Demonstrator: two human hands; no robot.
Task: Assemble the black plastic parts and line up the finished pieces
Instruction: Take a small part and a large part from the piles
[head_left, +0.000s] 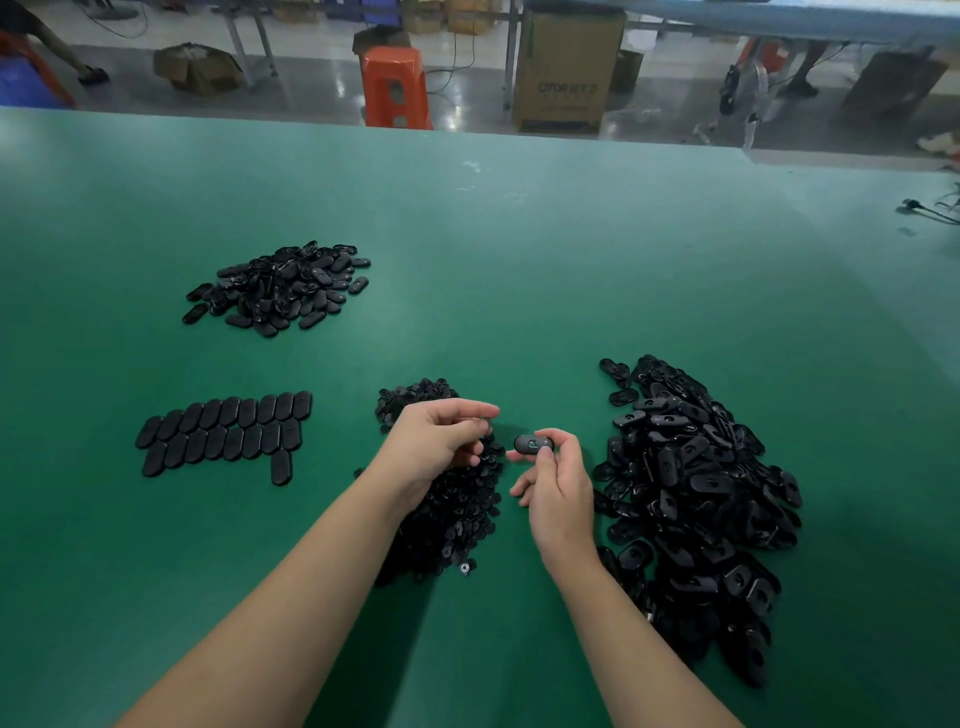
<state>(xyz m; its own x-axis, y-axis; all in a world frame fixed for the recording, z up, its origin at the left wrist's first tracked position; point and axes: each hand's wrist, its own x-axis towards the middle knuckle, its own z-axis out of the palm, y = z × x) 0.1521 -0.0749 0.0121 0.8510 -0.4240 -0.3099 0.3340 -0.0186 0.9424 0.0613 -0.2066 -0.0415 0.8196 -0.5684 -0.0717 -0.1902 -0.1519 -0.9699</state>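
A black oval plastic shell (533, 444), long axis left-right, is pinched by the right hand (558, 483), just right of the left hand (441, 436), whose curled fingers pinch a small part that is barely visible.

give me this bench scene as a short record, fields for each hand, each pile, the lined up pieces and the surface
left hand: left hand pinches a small black part, too small to identify
right hand: right hand holds an oval shell at its fingers
middle pile: small round parts under and beside the left hand
right pile: oval shells, large heap
far left pile: oval pieces, loose heap
lined-up pieces: rows of ovals lying flat, left of the hands
surface: green table
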